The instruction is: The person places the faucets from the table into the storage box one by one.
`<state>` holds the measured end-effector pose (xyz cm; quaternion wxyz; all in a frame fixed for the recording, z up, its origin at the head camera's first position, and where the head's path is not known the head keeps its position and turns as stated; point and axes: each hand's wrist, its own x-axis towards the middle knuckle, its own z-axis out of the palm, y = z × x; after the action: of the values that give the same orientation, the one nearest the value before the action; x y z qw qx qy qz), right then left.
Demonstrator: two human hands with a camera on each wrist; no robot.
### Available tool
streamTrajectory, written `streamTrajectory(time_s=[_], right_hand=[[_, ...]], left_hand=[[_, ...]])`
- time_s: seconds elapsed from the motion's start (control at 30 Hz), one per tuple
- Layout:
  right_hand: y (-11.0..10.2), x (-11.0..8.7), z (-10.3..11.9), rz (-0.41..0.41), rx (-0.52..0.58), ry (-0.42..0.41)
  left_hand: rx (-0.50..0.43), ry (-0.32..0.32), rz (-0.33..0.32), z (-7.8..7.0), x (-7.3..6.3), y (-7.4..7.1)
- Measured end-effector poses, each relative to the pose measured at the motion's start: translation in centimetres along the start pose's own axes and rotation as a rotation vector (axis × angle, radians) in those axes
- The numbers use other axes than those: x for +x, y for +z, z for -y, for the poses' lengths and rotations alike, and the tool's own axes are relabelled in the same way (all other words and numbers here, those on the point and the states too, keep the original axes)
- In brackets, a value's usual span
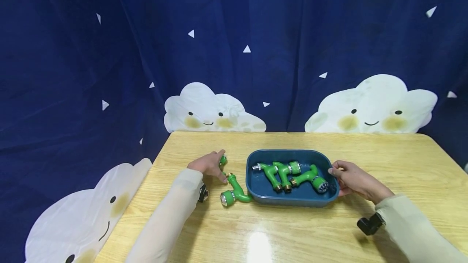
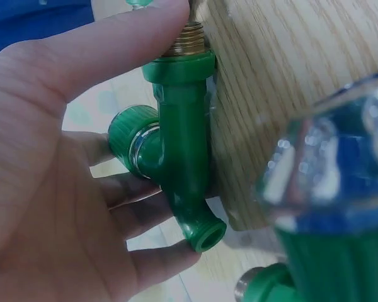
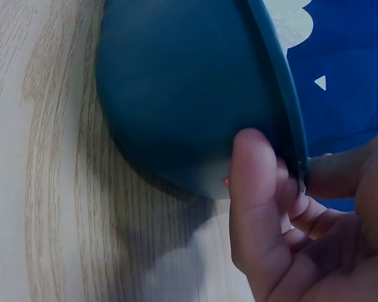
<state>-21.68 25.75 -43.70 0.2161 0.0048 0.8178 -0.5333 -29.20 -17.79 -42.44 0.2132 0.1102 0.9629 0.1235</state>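
Note:
My left hand (image 1: 210, 164) is at the left of the table, its thumb and fingers around a green tap (image 2: 183, 126) with a brass threaded end. In the head view the hand mostly hides that tap. Closer to me, another green tap (image 1: 238, 192) lies on the table against the left side of a dark blue plastic tub (image 1: 285, 201). Inside the tub lie three green taps (image 1: 270, 173). My right hand (image 1: 360, 182) pinches the tub's right rim, thumb on one side and fingers on the other, as the right wrist view shows.
The wooden table (image 1: 292, 234) reaches back to a dark blue curtain (image 1: 226, 23) with white clouds and triangles. A blurred green tap (image 2: 340, 264) with a shiny handle end looms close in the left wrist view. Each wrist carries a small black camera (image 1: 370, 224).

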Motion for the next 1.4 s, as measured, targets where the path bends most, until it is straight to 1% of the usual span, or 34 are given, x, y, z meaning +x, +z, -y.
streamTrajectory(time_s=[0.13,0.27,0.47,0.77,0.87,1.0,1.17,1.27,1.4], right_hand=[[0.0,-0.1,0.0,-0.003,0.003,-0.009],[0.2,-0.2,0.0,-0.004,0.013,-0.01],[0.1,-0.1,0.1,-0.014,0.014,-0.012],[-0.3,-0.2,-0.1,-0.002,0.002,-0.036],[-0.1,-0.2,-0.1,0.001,0.011,-0.029],[0.3,-0.1,-0.2,0.01,0.019,-0.028],[0.5,-0.1,-0.1,-0.002,0.021,-0.028],[0.4,-0.2,0.0,-0.003,0.019,-0.034],[0.2,-0.2,0.0,-0.002,0.016,-0.035]], left_hand=[[-0.016,0.008,-0.014,0.0,0.1,0.1],[-0.018,-0.01,-0.018,0.2,0.0,0.3],[-0.006,0.005,-0.031,0.3,0.2,0.1],[0.02,0.001,-0.021,-0.1,0.2,0.0],[0.021,-0.015,-0.016,0.0,0.0,0.1],[0.022,-0.022,-0.013,0.4,-0.4,0.4],[0.011,0.003,-0.04,0.4,-0.6,0.3],[0.005,0.024,-0.059,0.2,-0.6,0.0],[0.015,0.052,-0.067,-0.3,-0.8,-0.8]])
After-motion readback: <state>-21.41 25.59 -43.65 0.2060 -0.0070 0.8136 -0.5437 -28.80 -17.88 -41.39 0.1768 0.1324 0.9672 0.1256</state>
